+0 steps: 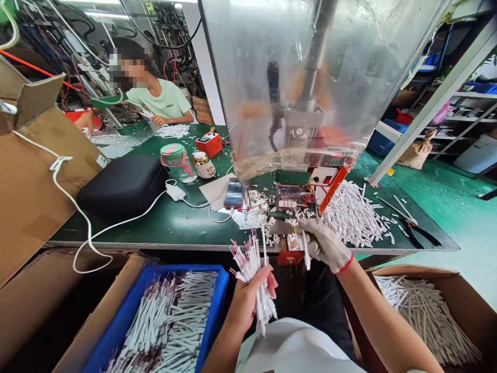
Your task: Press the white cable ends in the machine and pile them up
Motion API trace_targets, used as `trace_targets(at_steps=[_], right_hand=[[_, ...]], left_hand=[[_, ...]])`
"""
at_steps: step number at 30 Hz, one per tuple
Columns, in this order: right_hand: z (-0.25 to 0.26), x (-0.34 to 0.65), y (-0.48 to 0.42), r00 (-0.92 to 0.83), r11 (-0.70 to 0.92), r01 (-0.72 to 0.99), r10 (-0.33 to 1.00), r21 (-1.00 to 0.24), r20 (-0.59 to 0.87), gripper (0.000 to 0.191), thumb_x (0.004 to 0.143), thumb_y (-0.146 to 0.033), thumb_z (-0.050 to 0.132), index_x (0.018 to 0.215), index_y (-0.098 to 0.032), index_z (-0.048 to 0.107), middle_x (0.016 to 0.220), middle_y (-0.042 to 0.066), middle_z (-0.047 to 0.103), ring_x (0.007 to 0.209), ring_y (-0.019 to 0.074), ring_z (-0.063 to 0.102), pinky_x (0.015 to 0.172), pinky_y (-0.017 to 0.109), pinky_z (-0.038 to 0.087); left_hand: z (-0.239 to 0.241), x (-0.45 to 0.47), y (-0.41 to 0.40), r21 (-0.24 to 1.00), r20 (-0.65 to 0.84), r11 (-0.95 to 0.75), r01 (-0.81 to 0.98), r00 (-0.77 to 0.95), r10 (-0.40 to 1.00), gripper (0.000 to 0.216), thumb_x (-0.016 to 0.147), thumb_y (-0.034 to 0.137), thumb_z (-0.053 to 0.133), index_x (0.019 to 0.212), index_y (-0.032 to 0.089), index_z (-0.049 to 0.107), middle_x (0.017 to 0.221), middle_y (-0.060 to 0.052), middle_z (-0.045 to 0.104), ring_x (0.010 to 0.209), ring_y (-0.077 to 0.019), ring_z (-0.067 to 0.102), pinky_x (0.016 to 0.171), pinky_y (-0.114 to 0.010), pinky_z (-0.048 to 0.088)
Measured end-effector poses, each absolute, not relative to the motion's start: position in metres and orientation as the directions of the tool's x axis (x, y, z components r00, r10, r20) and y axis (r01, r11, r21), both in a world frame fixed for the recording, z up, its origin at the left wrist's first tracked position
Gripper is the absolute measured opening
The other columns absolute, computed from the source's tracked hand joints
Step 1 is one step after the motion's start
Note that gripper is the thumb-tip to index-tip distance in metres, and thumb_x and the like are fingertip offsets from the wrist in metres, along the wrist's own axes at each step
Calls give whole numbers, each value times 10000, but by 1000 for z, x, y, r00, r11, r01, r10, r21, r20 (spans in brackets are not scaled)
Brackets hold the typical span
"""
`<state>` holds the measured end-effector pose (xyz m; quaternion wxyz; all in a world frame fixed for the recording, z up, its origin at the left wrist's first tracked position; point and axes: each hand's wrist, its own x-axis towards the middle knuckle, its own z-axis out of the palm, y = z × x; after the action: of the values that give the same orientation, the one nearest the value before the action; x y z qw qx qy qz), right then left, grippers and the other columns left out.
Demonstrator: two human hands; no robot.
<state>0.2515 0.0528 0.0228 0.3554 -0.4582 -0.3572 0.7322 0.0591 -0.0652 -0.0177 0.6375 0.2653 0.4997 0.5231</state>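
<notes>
My bare left hand [252, 287] is closed around a bundle of white-sleeved wires [246, 261], with thin pink ends sticking out at the top. One piece stands up taller than the others. In a white work glove with a red cuff, my right hand [322, 244] pinches a single white-sleeved piece [306, 254] that hangs downward. This hand is just in front of the small machine fixture [288, 197], where several white pieces lie in a row. Below the fixture sits a red block [290, 257] at the table's front edge.
A clear shield [310, 67] hangs above the fixture. White pieces are piled [351, 215] on the right, near pliers [415, 230]. A blue bin [223, 290] and a cardboard box [427, 270] hold more. A co-worker [166, 101] sits across the green table [174, 223].
</notes>
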Motion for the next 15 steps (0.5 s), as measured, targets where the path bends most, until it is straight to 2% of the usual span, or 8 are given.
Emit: trace_targets(at_steps=[3, 5, 7, 11, 15], right_hand=[[35, 242, 6, -336, -316, 76, 885, -946, -323, 356, 885, -490, 666, 767, -172, 558, 606, -8, 615, 394, 58, 476, 360, 157, 354], [34, 235, -17, -326, -265, 227, 886, -937, -329, 315, 913, -453, 627, 769, -181, 560, 594, -1, 639, 429, 85, 529, 403, 173, 398], [28, 230, -30, -301, -251, 298, 891, -921, -341, 261, 919, -412, 610, 790, -187, 579, 563, -15, 623, 461, 96, 552, 445, 180, 420], [16, 233, -32, -254, -239, 239, 920, -941, -298, 261, 890, -448, 633, 834, -196, 597, 611, -36, 593, 468, 86, 526, 444, 184, 413], [12, 239, -31, -233, -291, 172, 916, -941, -326, 290, 870, -467, 626, 794, -191, 580, 645, -25, 593, 461, 86, 515, 431, 194, 426]], left_hand=[[-14, 72, -67, 857, -349, 302, -417, -39, 936, 402, 740, 536, 788, 826, 148, 734, 719, -61, 725, 651, -187, 656, 611, -280, 500], [-14, 78, -70, 868, -338, 309, -388, -6, 941, 397, 761, 527, 782, 863, 145, 739, 747, -67, 734, 691, -206, 679, 652, -300, 521], [-17, 81, -76, 882, -331, 322, -344, 33, 943, 389, 780, 529, 768, 850, 149, 728, 731, -59, 720, 639, -192, 665, 617, -298, 512], [-28, 75, -91, 933, -302, 307, -186, 58, 952, 378, 827, 517, 718, 718, 157, 685, 672, -40, 674, 538, -150, 595, 548, -280, 455], [-33, 66, -106, 959, -283, 284, -10, 76, 956, 374, 888, 462, 646, 657, 169, 667, 597, -30, 637, 552, -152, 574, 608, -289, 446]])
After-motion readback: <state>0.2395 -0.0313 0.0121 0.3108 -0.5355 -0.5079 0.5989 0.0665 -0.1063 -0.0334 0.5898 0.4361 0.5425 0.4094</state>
